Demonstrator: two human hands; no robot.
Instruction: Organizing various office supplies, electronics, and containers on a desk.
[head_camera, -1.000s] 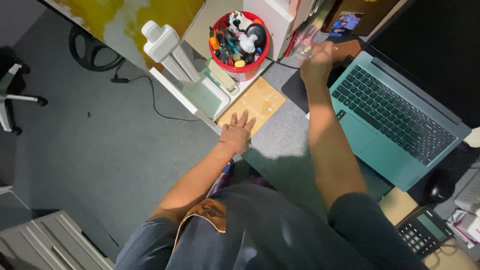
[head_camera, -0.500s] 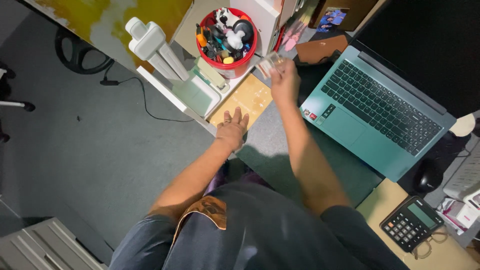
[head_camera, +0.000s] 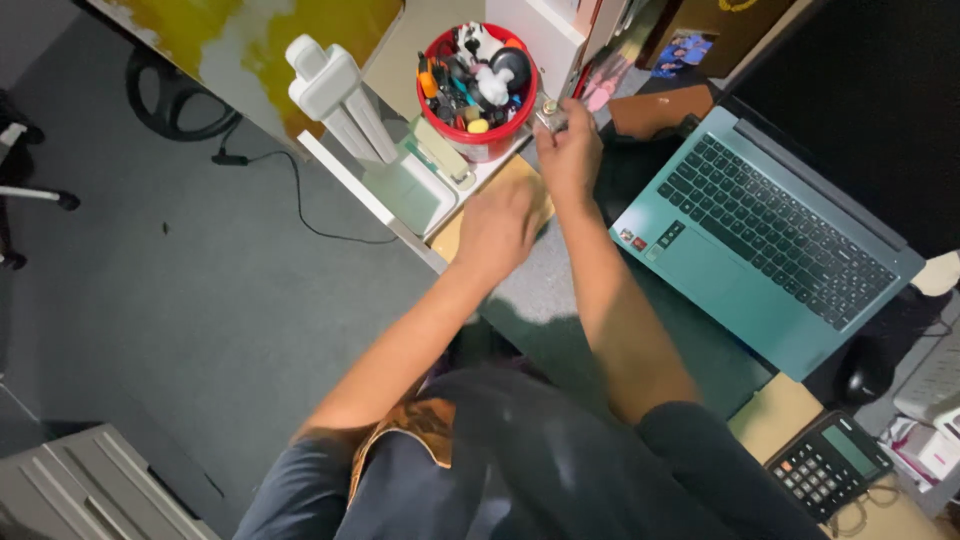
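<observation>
My right hand (head_camera: 568, 150) is raised over the desk beside a red bucket (head_camera: 486, 143) full of small tools and toys. Its fingers pinch a small shiny clear object (head_camera: 549, 117) next to the bucket's rim. My left hand (head_camera: 497, 228) is blurred, fingers together, hovering over a light wooden board (head_camera: 531, 172) at the desk's left edge, holding nothing that I can see. A teal laptop (head_camera: 762, 232) lies open to the right of my right forearm.
A white desk lamp (head_camera: 340, 98) stands left of the bucket on a white base (head_camera: 412, 188). A calculator (head_camera: 826, 465) and a black mouse (head_camera: 864, 375) lie at the right. A brown wallet-like pouch (head_camera: 660, 108) sits behind the laptop. A cable (head_camera: 290, 195) crosses the grey floor.
My right hand has drawn back from the far shelf area leftward to the red bucket, carrying the small clear object. My left hand has lifted off the wooden board and is moving.
</observation>
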